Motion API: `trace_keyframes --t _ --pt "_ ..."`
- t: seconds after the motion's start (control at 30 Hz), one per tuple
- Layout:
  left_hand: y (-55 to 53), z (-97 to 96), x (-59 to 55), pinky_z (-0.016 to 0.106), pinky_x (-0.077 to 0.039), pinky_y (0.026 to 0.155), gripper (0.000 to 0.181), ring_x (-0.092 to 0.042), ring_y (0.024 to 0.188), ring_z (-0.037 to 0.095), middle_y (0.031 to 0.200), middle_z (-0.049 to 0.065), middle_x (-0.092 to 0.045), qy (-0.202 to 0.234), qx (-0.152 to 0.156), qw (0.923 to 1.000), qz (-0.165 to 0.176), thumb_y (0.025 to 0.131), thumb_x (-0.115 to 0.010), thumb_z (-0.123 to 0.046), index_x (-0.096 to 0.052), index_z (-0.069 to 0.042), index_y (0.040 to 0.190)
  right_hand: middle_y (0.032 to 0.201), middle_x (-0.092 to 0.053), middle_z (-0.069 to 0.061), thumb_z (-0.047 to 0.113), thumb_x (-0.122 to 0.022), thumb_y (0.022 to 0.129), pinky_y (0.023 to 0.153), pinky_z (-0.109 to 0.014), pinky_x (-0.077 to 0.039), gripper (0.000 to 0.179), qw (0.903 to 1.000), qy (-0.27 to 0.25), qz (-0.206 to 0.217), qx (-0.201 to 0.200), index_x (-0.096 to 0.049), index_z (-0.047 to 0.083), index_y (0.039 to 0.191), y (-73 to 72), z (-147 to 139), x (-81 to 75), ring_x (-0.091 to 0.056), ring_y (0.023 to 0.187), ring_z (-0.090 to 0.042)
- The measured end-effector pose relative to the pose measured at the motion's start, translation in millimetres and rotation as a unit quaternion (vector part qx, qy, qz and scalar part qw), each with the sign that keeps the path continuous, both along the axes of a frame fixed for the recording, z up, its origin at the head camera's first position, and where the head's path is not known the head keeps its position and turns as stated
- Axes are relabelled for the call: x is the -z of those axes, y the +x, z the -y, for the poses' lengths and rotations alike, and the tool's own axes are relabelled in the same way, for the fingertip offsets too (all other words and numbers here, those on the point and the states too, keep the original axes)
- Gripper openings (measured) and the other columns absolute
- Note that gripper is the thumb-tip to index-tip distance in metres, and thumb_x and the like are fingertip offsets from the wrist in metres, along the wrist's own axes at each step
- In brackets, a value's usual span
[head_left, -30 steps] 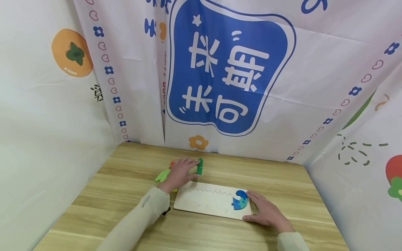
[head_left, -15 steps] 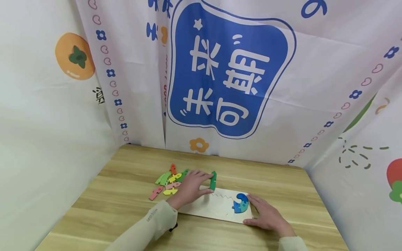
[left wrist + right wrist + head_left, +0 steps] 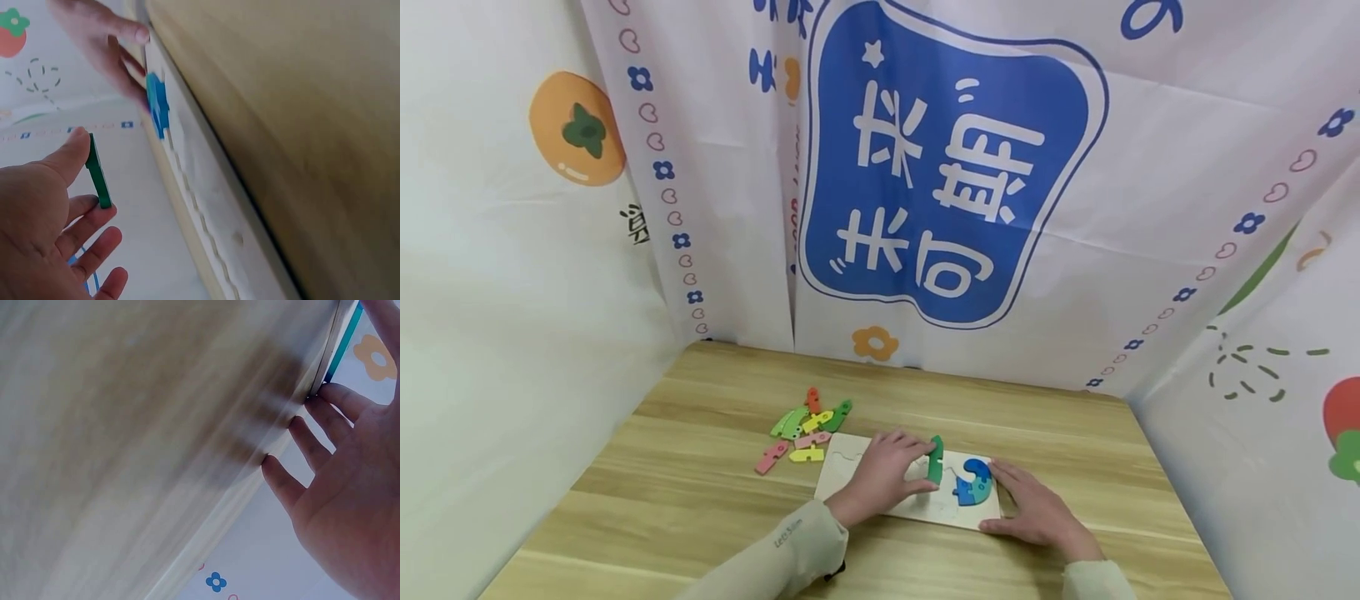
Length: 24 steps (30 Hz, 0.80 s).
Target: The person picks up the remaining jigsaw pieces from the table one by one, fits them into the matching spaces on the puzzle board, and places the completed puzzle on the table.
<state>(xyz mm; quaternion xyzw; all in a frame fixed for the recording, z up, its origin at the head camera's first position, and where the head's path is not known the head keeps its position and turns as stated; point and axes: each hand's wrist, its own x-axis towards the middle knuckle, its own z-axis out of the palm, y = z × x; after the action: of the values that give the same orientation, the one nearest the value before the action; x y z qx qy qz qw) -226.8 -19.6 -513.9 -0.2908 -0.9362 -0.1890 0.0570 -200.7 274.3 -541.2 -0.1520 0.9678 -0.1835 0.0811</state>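
Note:
A green puzzle piece (image 3: 936,461) is pinched upright between the thumb and fingers of my left hand (image 3: 883,475), above the pale wooden puzzle board (image 3: 842,479). In the left wrist view the green piece (image 3: 99,172) is seen edge-on, apart from the board. Joined blue and teal pieces (image 3: 974,483) form a curved shape at the board's right end. Beside that end lies my right hand (image 3: 1037,508), thumb near the front corner and index finger near the back one. The right wrist view shows its fingers (image 3: 284,484) spread and fairly straight, tips touching the table and board edge.
Left of the board lies a loose group of pieces: pink (image 3: 772,457), yellow (image 3: 807,455), light green (image 3: 788,423), dark green (image 3: 839,415) and orange-red (image 3: 812,399). The wood-grain table (image 3: 700,467) meets printed cloth walls (image 3: 1150,208) at its back and sides.
My left hand has carried the green piece rightward and nearer from behind the board to above it, uncovering the loose pieces. My right hand has stayed at the board's end.

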Motion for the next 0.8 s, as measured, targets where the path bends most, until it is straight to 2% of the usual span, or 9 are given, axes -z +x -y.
trace_keyframes --t 0.17,0.4,0.6,0.8 --pt "5.4 -9.3 5.9 0.048 -0.046 0.108 0.062 -0.059 0.125 0.019 0.138 -0.002 -0.067 -0.001 0.007 0.9999 0.014 0.091 -0.074 -0.053 -0.063 -0.023 0.143 0.163 -0.042 -0.014 0.065 -0.082 0.077 0.114 -0.067 -0.038 0.104 1.0000 0.001 0.003 0.003 -0.046 0.008 0.156 0.2 1 -1.1 -0.040 0.148 -0.044" --pt "9.1 -18.7 13.4 0.041 -0.049 0.100 0.061 -0.059 0.114 0.015 0.132 -0.004 -0.071 -0.020 0.000 0.9994 0.028 0.089 -0.076 -0.056 -0.067 -0.024 0.139 0.163 -0.043 -0.014 0.066 -0.082 0.076 0.113 -0.068 -0.038 0.104 1.0000 0.000 -0.003 -0.002 -0.046 0.007 0.155 1.1 1 -1.2 -0.041 0.147 -0.044" --pt "12.2 -24.1 18.4 0.037 -0.049 0.095 0.060 -0.060 0.109 0.013 0.127 -0.006 -0.072 -0.034 -0.001 0.9991 0.025 0.087 -0.076 -0.057 -0.069 -0.023 0.136 0.163 -0.042 -0.014 0.067 -0.082 0.076 0.113 -0.068 -0.038 0.105 1.0000 -0.003 -0.006 -0.001 -0.046 0.008 0.156 1.4 1 -1.0 -0.041 0.147 -0.045" --pt "13.0 -29.4 22.2 0.040 -0.049 0.098 0.060 -0.060 0.109 0.013 0.129 -0.006 -0.072 -0.043 -0.002 0.9988 0.024 0.087 -0.076 -0.059 -0.069 -0.024 0.136 0.163 -0.042 -0.013 0.068 -0.081 0.076 0.113 -0.068 -0.038 0.105 1.0000 0.000 -0.006 -0.001 -0.046 0.009 0.156 0.5 1 -0.7 -0.040 0.147 -0.044"
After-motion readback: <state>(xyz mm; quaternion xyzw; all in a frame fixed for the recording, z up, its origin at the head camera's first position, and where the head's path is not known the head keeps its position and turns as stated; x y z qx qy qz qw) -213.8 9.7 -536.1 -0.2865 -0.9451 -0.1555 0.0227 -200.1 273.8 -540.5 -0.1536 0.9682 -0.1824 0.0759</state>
